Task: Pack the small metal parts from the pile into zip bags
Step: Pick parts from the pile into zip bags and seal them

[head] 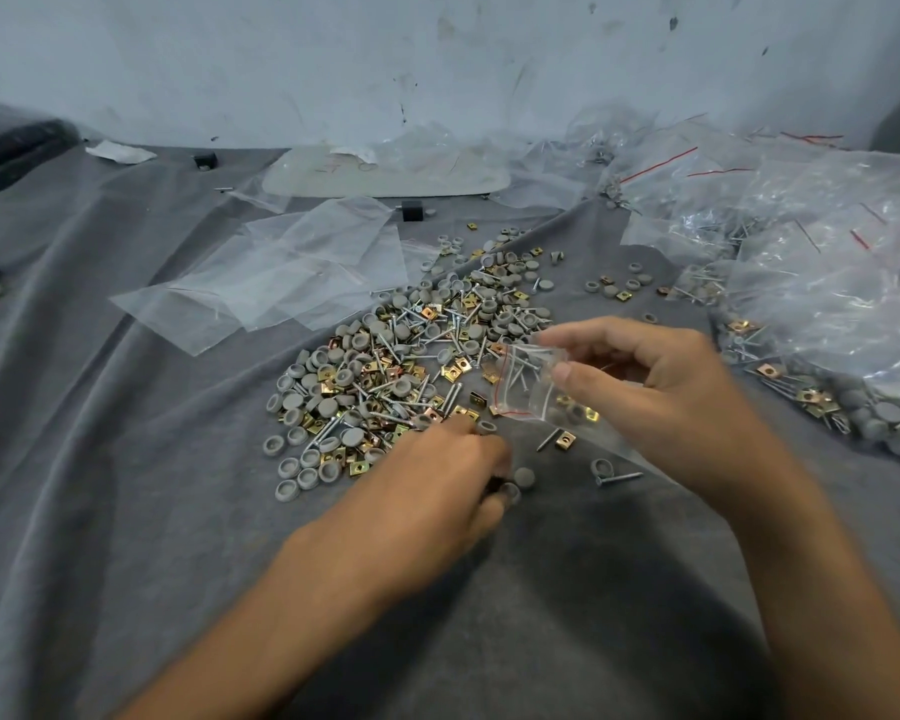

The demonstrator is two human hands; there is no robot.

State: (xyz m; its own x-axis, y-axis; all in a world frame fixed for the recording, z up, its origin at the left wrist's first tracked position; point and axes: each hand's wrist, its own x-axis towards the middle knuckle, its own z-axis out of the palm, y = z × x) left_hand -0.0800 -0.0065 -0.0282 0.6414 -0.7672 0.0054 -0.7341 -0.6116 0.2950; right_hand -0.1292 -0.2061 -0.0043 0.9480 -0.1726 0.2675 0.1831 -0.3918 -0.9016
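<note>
A pile of small parts lies on the grey cloth: grey round caps, brass-coloured square clips and silver screws. My right hand pinches a small clear zip bag with a red seal line, its mouth held open toward the pile; screws, caps and a clip show inside it. My left hand is down at the pile's near edge, blurred, with its fingers curled onto parts there. What the left fingers hold is hidden. A few loose caps and a screw lie between my hands.
Empty zip bags lie flat at the left of the pile. A heap of filled bags fills the right side. A white tray and small black blocks sit by the stained wall. Grey cloth covers the surface.
</note>
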